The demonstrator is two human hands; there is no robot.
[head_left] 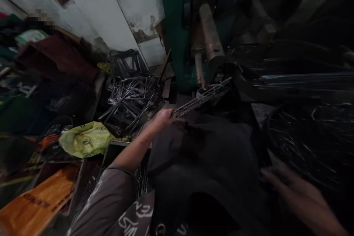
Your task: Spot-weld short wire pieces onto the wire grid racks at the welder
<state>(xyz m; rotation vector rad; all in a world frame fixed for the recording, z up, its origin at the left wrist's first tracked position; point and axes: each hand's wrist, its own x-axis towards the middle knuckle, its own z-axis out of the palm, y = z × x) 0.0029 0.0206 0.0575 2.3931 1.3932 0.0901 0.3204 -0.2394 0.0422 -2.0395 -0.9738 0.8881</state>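
Note:
My left hand [164, 117] is closed on the near end of a flat wire-frame piece [203, 96] that reaches up and right toward the green press machine [190, 33]. Its far end lies under the machine's steel ram [211, 37]. My right hand [301, 195] is low at the right, blurred by motion over my dark lap, with fingers stretched out and nothing visible in it. A dark cloth covers my knees between the two hands.
A heap of bent wire frames [129, 99] lies on the floor left of the machine. A yellow-green plastic bag [84, 140] and an orange board [35, 202] sit at lower left. A dark basket of wires [312, 140] stands at right.

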